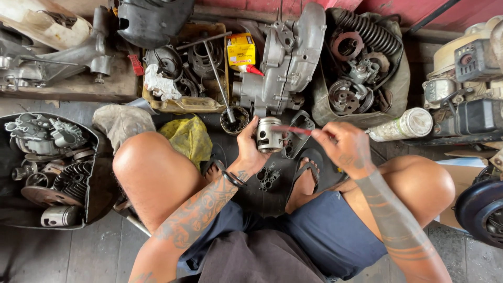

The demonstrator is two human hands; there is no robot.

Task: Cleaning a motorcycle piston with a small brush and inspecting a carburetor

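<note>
My left hand (247, 149) is wrapped around a grey metal piston (269, 134), held up over the floor between my knees. My right hand (343, 147) pinches a thin red brush (291, 129) whose tip meets the piston's top edge. Just above, a yellow box (240, 49) with red print lies in a tray (183, 105) of parts, beside the engine casing (288, 57). A white spray can (403, 126) with green print lies to my right.
</note>
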